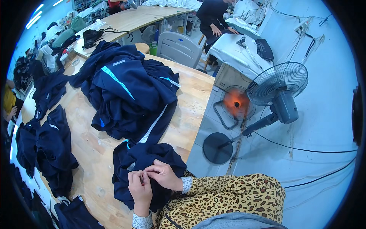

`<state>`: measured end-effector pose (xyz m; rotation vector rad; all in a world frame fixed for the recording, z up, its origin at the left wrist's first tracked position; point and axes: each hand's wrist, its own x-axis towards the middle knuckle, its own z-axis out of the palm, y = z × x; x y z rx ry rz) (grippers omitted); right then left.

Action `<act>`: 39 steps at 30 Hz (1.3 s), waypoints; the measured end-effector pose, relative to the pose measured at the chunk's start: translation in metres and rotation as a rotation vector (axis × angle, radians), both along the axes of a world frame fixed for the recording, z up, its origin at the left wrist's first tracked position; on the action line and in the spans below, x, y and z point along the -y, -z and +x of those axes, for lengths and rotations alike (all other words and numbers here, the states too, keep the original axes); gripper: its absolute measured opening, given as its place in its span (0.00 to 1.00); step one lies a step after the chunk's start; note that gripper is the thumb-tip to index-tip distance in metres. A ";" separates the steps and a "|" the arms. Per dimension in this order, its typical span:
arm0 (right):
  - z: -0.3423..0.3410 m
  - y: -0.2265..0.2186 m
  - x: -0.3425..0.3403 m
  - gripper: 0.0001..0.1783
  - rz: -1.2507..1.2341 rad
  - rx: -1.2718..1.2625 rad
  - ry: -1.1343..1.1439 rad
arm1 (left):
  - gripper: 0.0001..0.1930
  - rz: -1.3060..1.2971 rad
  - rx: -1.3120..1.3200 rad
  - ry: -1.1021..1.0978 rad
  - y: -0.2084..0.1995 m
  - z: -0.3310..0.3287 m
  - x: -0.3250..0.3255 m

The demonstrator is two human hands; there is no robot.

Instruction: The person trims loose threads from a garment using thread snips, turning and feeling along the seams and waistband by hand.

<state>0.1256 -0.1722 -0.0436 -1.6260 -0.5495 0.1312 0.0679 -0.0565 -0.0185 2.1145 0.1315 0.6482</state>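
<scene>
Navy cloth [167,154] lies bunched right under the left hand [140,191] and right hand [165,176], lower middle; their tips come together, on what I can't tell.

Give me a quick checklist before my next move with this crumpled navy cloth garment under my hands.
1. Crumpled navy cloth garment under left hand and right hand: ok.
2. Fingers of both hands brought together over it: ok.
3. What the fingers pinch: cannot tell, too small to make out.
4. Garment apart from the large, heaped navy cloth pile with light-blue strips: not ok, they appear to meet.
5. Grey, round-caged pedestal fan standing off the pale, straight-edged wooden table: ok.
</scene>
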 end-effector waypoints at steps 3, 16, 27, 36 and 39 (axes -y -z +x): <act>0.005 0.003 -0.001 0.05 0.052 -0.115 0.006 | 0.03 -0.018 -0.044 -0.030 -0.005 0.000 -0.003; 0.005 0.007 0.004 0.05 0.564 -0.963 -0.223 | 0.14 -0.183 -0.202 -0.071 -0.003 -0.004 0.005; 0.021 -0.002 0.011 0.04 0.626 -1.091 -0.147 | 0.25 -0.121 -0.257 0.036 -0.023 -0.011 -0.013; 0.027 0.002 0.008 0.05 0.671 -1.102 -0.179 | 0.15 0.000 -0.339 -0.002 -0.024 -0.012 -0.006; 0.026 0.001 0.009 0.05 0.676 -1.093 -0.172 | 0.14 0.018 -0.332 0.023 -0.025 -0.008 -0.005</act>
